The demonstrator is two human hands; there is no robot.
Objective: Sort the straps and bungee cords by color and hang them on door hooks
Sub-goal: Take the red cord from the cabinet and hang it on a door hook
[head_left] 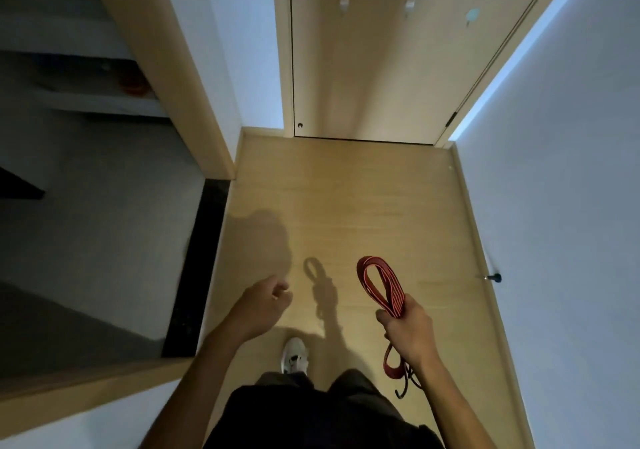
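My right hand (pixel 410 331) grips a bundle of red straps and bungee cords (pixel 382 284). Loops stick out in front of the fist, and more loops with a dark metal hook hang below it. My left hand (pixel 265 305) is held out in front of me with its fingers curled and nothing in it. Ahead is a closed wooden door (pixel 381 67) with three small hooks in a row: a white hook (pixel 344 5), a second white hook (pixel 409 6) and a pale green hook (pixel 471 15). Nothing hangs on them.
I stand in a narrow hallway with a wooden floor (pixel 346 206). A white wall (pixel 554 189) with a door stopper (pixel 493 278) is on the right. An open doorway to a dark tiled room (pixel 86 223) lies to the left. My white shoe (pixel 294 355) shows below.
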